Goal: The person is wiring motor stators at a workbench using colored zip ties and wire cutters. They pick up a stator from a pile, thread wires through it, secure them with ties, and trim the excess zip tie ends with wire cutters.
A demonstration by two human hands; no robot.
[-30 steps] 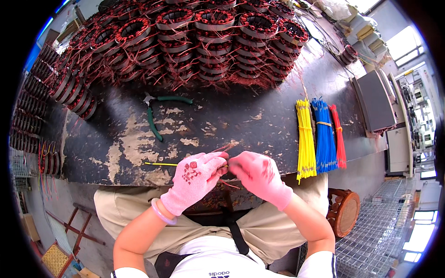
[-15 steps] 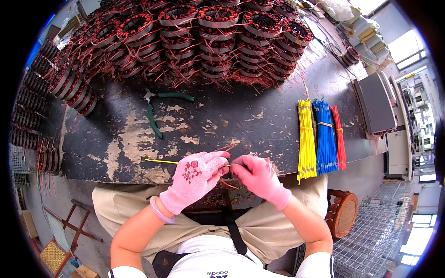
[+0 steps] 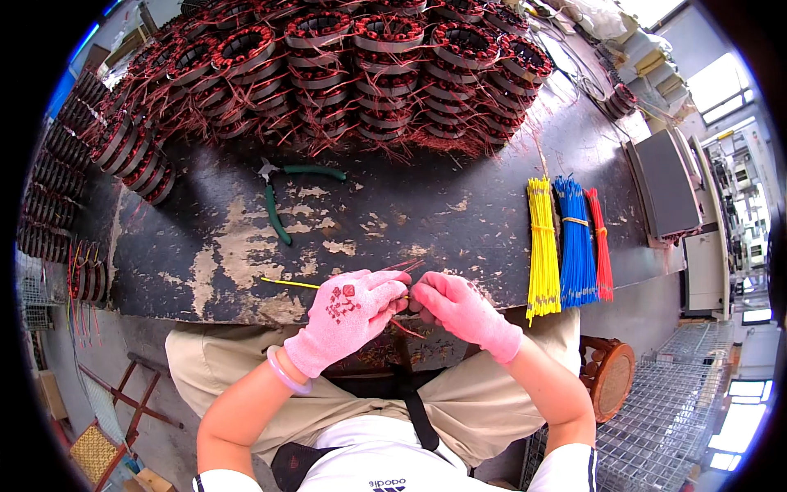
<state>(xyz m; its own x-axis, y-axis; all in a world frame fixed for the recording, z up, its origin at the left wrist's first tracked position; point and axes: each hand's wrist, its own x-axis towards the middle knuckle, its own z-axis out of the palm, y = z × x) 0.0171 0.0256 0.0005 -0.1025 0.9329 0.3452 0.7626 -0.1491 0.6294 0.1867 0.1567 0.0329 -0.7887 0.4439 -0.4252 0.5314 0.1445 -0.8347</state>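
My left hand [image 3: 348,307], in a pink glove with a dark red print on its back, is closed round a thin yellow wire [image 3: 289,284]. The wire's free end sticks out to the left past the knuckles. Facing it, my pink-gloved right hand [image 3: 459,307] is closed in a pinch, its fingertips close to those of the left. What it pinches is hidden. Thin dark red wires [image 3: 407,265] stick out beyond the left fingers, and another red strand [image 3: 407,330] shows below them. Both hands are at the table's near edge, above my lap.
Stacked stator rings with red windings [image 3: 387,78] fill the table's far side; more stand at left. Green-handled pliers [image 3: 277,211] lie on the worn dark table [image 3: 393,213]. Tied bundles of yellow [image 3: 542,250], blue [image 3: 577,246] and red wires [image 3: 600,246] lie at right.
My right hand has shifted slightly right and down, and its fingers are curled tighter. The yellow tip between the hands no longer shows. My left hand has barely moved.
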